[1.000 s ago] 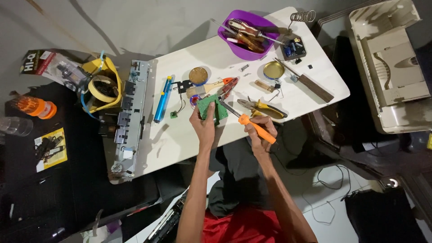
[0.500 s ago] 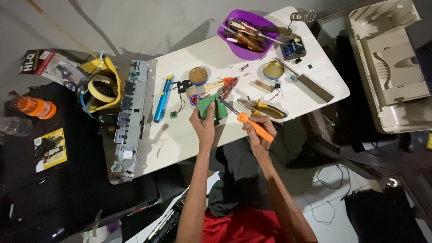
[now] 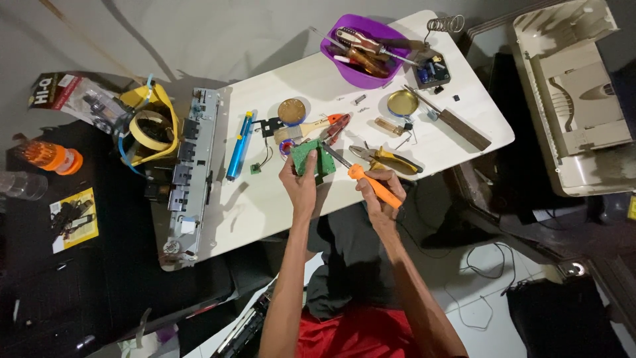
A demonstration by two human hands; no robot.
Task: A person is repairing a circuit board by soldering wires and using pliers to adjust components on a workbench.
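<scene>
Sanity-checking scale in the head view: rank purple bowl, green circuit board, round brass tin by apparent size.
1. purple bowl
2. green circuit board, partly hidden by the left hand
3. round brass tin, close to the board, so unsure

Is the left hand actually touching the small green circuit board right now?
Touching. The head view shows the left hand gripping the small green circuit board, its fingers wrapped over the board's lower edge above the white table.

Green circuit board is sitting tilted above the bench edge, pinched at its lower left side; small, roughly square, green face showing; orange-handled soldering iron is lying diagonally just right of it, handle low-right, dark metal tip pointing up-left and touching the board's right edge
</scene>
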